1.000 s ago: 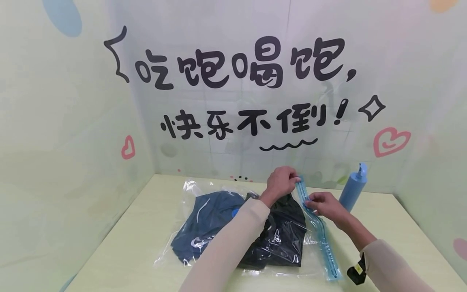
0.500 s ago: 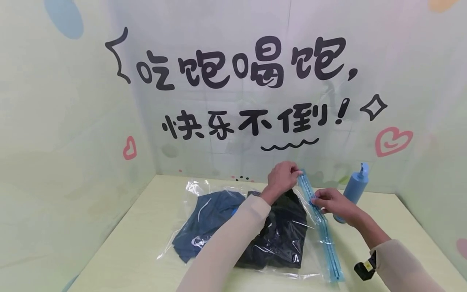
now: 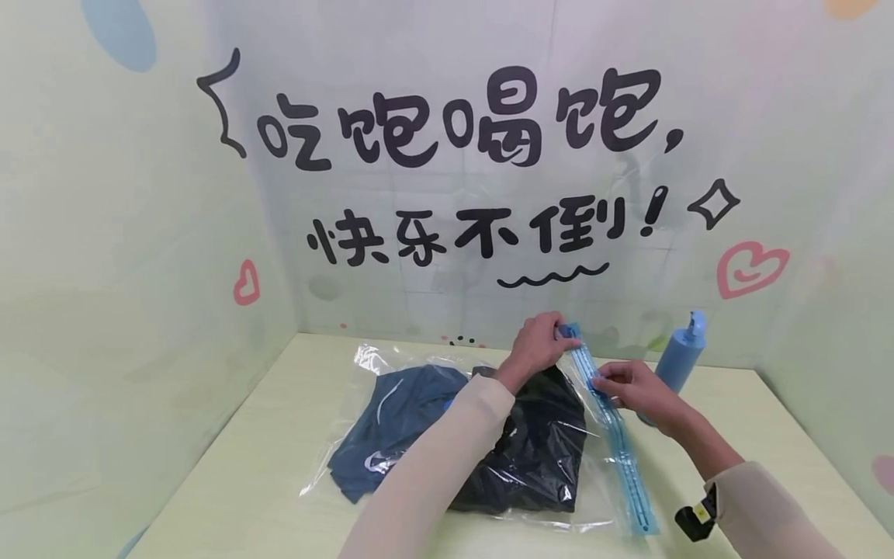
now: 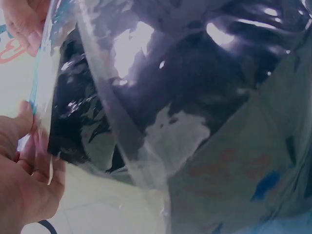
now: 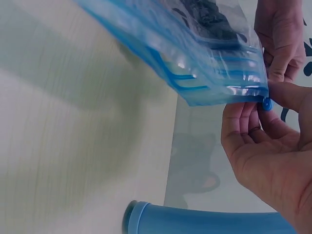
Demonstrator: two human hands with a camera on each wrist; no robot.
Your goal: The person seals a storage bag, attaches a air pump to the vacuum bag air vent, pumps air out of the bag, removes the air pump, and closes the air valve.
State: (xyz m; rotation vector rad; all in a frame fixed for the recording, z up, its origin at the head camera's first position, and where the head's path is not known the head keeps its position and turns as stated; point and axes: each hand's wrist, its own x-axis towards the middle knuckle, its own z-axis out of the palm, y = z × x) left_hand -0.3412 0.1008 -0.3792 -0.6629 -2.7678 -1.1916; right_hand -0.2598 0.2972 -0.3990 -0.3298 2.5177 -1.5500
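A clear plastic zip storage bag (image 3: 601,485) lies on the table with folded clothes inside. Dark blue fabric (image 3: 412,400) with a white cord and logo fills its left part, black fabric (image 3: 552,442) its right. Along the bag's right edge runs a blue zip strip (image 3: 624,458). My left hand (image 3: 538,341) pinches the strip's far end, lifted off the table. Closer in, my right hand (image 3: 639,392) pinches the same strip between thumb and fingers. A small blue slider (image 5: 267,103) shows at those fingertips in the right wrist view. My left forearm covers part of the clothes.
A blue cylinder (image 3: 677,361) with a loop-shaped top stands at the back right, just behind my right hand. Printed walls (image 3: 447,303) enclose the table (image 3: 244,458) at the back and both sides. A black and yellow device (image 3: 697,519) sits at my right wrist.
My right hand has shifted slightly right along with the strip, which now stands straighter. The left hand rose a little, then altered its finger hold at the far end.
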